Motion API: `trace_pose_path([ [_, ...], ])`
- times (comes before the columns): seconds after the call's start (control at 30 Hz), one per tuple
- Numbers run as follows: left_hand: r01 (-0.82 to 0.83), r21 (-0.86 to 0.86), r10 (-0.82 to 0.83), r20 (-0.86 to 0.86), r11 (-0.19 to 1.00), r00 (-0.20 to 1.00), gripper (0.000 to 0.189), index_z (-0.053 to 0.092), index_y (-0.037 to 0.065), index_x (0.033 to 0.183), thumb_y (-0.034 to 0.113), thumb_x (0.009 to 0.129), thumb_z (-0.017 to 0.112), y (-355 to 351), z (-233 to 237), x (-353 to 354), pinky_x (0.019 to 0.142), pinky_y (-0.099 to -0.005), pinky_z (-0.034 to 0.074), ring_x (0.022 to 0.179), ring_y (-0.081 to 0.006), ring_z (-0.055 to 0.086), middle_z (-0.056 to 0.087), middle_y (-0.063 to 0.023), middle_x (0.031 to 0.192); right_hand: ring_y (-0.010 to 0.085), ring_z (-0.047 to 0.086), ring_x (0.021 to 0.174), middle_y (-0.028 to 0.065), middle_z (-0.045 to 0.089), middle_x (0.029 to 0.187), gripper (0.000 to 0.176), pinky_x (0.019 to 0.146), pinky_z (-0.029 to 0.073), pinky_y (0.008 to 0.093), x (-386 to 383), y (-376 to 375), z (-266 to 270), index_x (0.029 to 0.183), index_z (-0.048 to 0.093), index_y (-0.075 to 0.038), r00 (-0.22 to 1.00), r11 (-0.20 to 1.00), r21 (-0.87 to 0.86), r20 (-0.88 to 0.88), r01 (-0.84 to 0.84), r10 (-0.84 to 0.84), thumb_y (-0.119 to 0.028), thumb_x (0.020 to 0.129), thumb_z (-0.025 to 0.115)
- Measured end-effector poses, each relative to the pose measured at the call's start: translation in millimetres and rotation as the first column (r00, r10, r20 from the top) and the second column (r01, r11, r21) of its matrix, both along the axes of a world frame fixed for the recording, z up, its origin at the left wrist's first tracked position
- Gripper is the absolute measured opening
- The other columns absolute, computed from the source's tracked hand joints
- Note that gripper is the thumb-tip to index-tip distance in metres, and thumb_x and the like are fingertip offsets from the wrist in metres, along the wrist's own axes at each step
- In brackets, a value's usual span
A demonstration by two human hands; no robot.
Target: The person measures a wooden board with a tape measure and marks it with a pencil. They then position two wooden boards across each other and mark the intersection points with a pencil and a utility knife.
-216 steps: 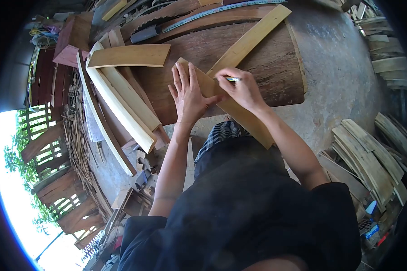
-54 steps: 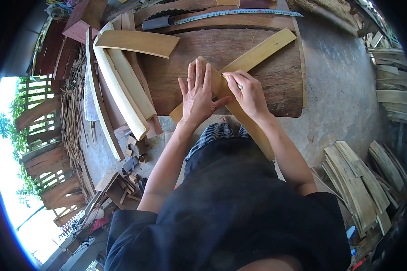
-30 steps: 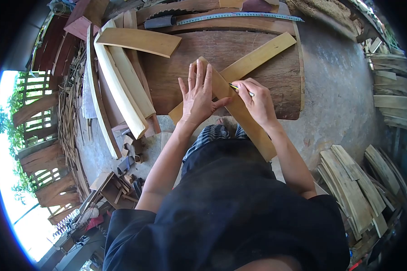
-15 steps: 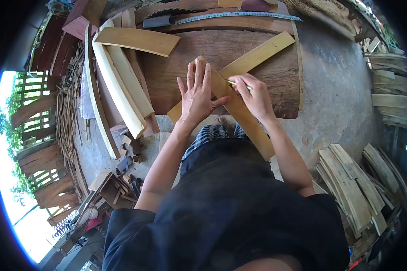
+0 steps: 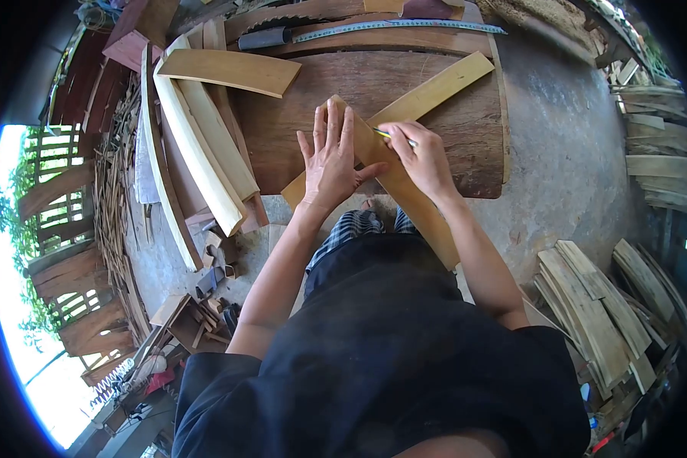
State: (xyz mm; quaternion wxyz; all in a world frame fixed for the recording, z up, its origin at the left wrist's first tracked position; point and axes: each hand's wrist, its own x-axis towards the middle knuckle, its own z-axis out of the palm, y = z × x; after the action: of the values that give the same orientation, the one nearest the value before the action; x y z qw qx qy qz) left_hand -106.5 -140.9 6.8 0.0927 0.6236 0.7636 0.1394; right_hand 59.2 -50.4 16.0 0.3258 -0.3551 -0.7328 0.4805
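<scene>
Two flat wooden boards cross each other on the brown wooden tabletop (image 5: pixel 320 80). The upper board (image 5: pixel 416 197) slants from the table's middle down toward my right side, past the near edge. Under it, the lower board (image 5: pixel 443 85) runs from near left to far right. My left hand (image 5: pixel 333 164) presses flat on the upper board by the crossing, fingers spread and thumb stretched right. In my right hand (image 5: pixel 418 158) is a pencil (image 5: pixel 382 133), gripped between thumb and fingers, its tip at the upper board's right edge near the crossing.
A loose short board (image 5: pixel 231 69) lies at the far left, beside long curved wooden strips (image 5: pixel 198 153). At the back are a handsaw (image 5: pixel 266 38) and a tape measure strip (image 5: pixel 397 24). Stacked planks (image 5: pixel 588 313) lie on the floor at right.
My right hand and the pencil have shifted slightly up and left along the upper board's edge. The left hand keeps its place on the board.
</scene>
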Motion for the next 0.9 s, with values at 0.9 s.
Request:
trace_pose_path([
  [0.9, -0.009, 0.036, 0.009, -0.001, 0.999, 1.000, 0.123, 0.026, 0.003, 0.161, 0.074, 0.073, 0.074, -1, -3, 0, 0.117, -0.0749, 0.013, 0.158, -0.0403, 0.009, 0.017, -0.0225, 0.170, 0.0249, 0.073, 0.081, 0.0157, 0.075, 0.095, 0.033, 0.074, 0.056, 0.0354, 42, -21, 20, 0.113, 0.072, 0.001, 0.989, 0.999, -0.045, 0.150, -0.005, 0.012, -0.028, 0.106, 0.059],
])
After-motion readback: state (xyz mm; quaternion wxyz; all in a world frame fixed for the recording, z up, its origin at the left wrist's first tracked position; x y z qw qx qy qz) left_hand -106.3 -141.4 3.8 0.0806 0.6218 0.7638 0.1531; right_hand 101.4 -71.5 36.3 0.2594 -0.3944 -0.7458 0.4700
